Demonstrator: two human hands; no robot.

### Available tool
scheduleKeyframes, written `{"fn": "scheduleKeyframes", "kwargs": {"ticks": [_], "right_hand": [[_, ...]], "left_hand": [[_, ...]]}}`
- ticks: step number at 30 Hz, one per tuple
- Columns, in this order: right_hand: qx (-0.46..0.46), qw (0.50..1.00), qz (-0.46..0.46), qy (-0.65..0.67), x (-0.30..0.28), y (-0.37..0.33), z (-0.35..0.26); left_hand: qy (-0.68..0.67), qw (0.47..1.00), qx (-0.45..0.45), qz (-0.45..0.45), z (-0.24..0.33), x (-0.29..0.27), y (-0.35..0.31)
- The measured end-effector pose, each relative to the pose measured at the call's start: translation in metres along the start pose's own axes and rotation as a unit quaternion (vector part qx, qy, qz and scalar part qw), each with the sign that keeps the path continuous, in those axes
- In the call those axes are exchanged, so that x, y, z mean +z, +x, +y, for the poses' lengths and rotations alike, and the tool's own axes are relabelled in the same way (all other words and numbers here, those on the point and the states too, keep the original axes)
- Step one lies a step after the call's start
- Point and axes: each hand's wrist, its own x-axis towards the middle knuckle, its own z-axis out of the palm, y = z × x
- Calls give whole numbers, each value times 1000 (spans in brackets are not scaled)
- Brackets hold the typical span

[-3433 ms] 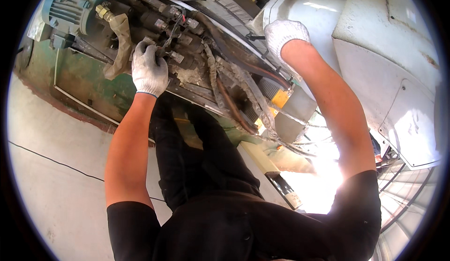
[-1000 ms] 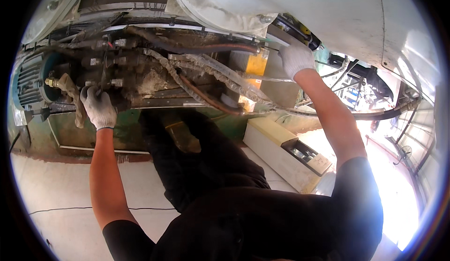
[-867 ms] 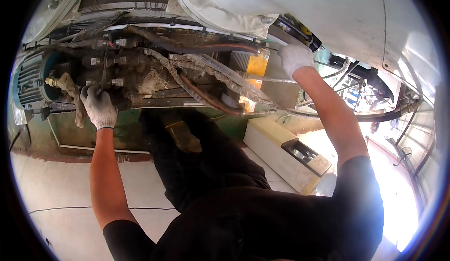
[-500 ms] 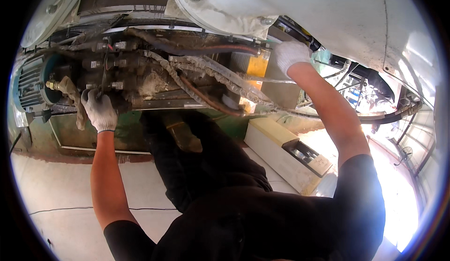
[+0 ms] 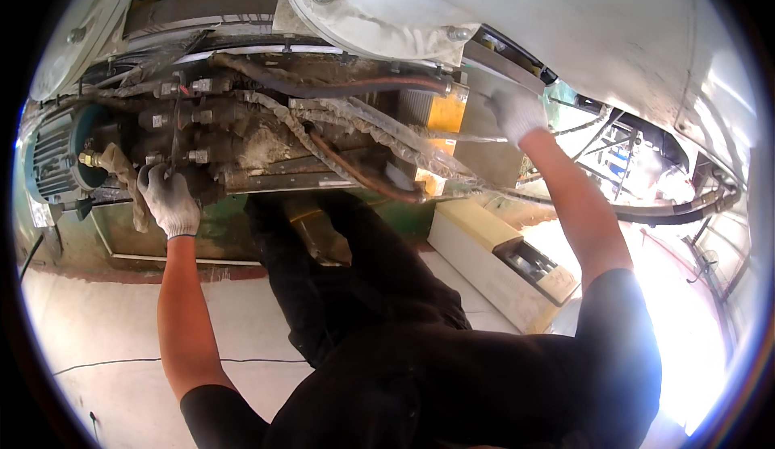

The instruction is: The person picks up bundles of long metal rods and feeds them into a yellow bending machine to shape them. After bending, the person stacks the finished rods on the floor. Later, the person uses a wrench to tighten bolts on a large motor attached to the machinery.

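Valve assembly (image 5: 191, 121), grimy, mounted beside the blue motor (image 5: 58, 154): your left hand (image 5: 170, 200) set curled fingers at its lower edge, seemingly for steadiness, your right hand (image 5: 517, 116) curled near the hose end (image 5: 458, 92), both grips impossible to tell.

Left hand (image 5: 168, 195), left of centre: off-white glove (image 5: 179, 217), smudged grey. Right hand (image 5: 518, 116), upper right: whitish glove (image 5: 529, 122), greyer toward fingertips. Motor (image 5: 55, 154), far left: teal, striped light and dark. Fitting (image 5: 90, 158), left: brass-yellow. Box (image 5: 476, 267), right of centre: cream. Clothing (image 5: 363, 368), bottom: black.
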Motion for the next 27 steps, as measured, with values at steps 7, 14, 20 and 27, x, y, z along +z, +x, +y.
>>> {"fn": "scheduleKeyframes", "kwargs": {"ticks": [7,14,20,27], "right_hand": [[103,959,92,249,244,43,-33],[33,974,107,196,198,8,0],[37,998,45,18,45,-58,23],[8,996,41,-75,-38,-40,-20]], "left_hand": [[-28,999,37,14,-14,10,5],[5,999,31,13,-14,1,0],[2,999,44,20,-15,4,-3],[-25,999,15,19,-9,7,-3]]}}
